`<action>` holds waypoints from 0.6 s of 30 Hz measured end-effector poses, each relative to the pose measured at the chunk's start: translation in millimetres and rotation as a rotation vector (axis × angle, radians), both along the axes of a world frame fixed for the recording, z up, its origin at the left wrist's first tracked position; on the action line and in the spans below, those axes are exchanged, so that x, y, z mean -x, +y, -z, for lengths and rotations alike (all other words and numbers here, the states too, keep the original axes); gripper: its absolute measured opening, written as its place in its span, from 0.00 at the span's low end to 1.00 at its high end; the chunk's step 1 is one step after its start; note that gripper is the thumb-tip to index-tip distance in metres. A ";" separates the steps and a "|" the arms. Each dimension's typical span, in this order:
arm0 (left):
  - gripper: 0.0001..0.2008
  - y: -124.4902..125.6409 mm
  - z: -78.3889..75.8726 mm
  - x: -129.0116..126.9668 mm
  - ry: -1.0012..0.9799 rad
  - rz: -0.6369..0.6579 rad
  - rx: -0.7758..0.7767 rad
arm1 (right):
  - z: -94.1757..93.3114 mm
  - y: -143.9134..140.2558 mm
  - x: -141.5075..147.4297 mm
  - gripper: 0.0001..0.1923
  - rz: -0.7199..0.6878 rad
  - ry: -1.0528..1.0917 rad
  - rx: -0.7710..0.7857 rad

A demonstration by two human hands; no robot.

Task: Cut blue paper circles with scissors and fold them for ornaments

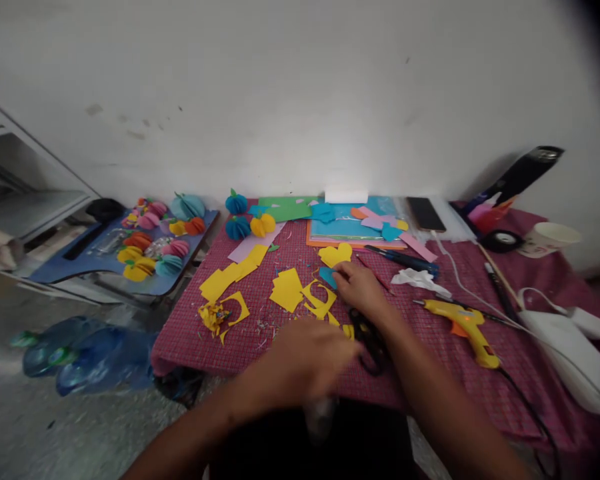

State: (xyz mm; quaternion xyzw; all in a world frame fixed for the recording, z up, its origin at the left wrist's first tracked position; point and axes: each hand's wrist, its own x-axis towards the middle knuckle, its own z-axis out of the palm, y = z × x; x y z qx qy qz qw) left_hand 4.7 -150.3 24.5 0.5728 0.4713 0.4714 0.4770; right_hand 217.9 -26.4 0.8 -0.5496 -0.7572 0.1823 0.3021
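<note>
My right hand [360, 287] rests low over the table, its fingers bent together at a small blue paper piece [329, 277] and just below yellow rounded paper cut-outs [336, 255]. Whether it grips either one is hidden. Black-handled scissors [370, 343] lie beside its wrist. My left hand [313, 357] is smeared by motion above the table's near edge, so its fingers cannot be made out. Under it is a blurred greyish thing [321, 417]. Yellow paper sheets [287, 291] and a yellow offcut with round holes [320, 299] lie ahead of the hands.
A yellow glue gun [463, 323] with its cable lies at right, near a white box [570, 360], a phone [426, 215] and a paper cup [550, 239]. Folded paper fruits [237, 228] stand at the back; more fill a blue side table [205, 230]. Large bottles [100, 357] lie on the floor.
</note>
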 end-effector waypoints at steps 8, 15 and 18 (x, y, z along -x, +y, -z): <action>0.22 75.9 14.7 42.3 0.484 0.155 -0.318 | -0.3 1.0 -4.2 0.08 0.001 -0.032 -0.027; 0.14 81.9 16.2 46.5 0.518 0.252 -0.276 | -0.9 3.6 -7.5 0.08 0.024 -0.018 -0.037; 0.04 80.9 11.4 46.1 0.504 0.289 -0.250 | -0.1 3.9 -7.4 0.08 0.024 -0.009 -0.030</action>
